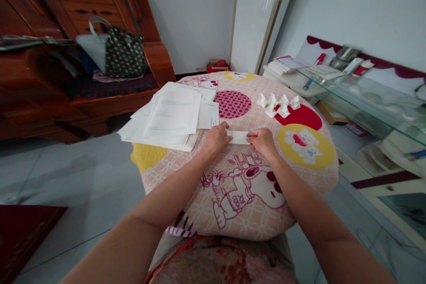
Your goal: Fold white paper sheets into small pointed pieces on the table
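Note:
A white sheet of paper folded into a narrow strip (238, 137) lies across the middle of the round table, its long side running left to right. My left hand (217, 138) is closed at the strip's left end, fingers curled over the edge. At the other end my right hand (263, 140) pinches the paper between thumb and fingers. Beyond it to the right stand several small pointed folded-paper pieces (282, 110) in a cluster. A stack of loose white sheets (173, 111) with faint print spreads at the left side, close to my left hand.
A patterned cloth (239, 217) covers the table. On the right is a glass-topped stand (366, 102) holding papers and cups. A wooden bench (156, 60) with a dark spotted bag (124, 53) is at the left, and a tall white cabinet-like unit (254, 17) stands behind.

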A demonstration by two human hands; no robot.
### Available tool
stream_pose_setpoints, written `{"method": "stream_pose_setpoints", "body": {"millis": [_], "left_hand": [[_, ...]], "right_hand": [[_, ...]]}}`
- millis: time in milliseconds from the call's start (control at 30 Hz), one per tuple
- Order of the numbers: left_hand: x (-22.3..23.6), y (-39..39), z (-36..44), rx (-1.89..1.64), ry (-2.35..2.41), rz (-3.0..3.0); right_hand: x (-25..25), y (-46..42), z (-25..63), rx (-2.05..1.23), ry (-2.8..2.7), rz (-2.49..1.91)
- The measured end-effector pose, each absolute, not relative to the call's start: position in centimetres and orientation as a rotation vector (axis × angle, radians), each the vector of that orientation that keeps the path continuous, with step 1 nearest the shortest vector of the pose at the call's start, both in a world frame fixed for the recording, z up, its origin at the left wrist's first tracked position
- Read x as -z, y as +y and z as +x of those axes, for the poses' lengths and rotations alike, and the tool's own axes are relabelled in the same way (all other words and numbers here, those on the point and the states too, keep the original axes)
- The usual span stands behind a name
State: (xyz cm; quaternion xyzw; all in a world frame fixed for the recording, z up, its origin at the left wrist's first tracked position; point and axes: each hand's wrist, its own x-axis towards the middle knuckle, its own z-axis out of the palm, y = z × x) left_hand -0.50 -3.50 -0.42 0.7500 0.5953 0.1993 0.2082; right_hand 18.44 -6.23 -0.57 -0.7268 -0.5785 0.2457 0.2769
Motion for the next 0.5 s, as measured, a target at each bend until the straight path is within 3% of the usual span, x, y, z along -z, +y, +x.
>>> {"method": "stream_pose_setpoints", "body": {"millis": [133, 267, 500], "left_hand": [[1.4, -2.8, -0.5, -0.710, 1.406, 2.281], [2.0, -2.4, -0.4, -0.611, 1.066, 2.341], [1.5, -3.2, 0.7, -0.528, 1.205, 2.337]], "right_hand": [[0.6, -6.1, 18.7, -0.587, -1.628, -1.951], [0.7, -6.1, 18.9, -0.552, -1.674, -1.956], [-0.4, -6.5, 18.5, -0.511, -1.714, -2.037]]}}
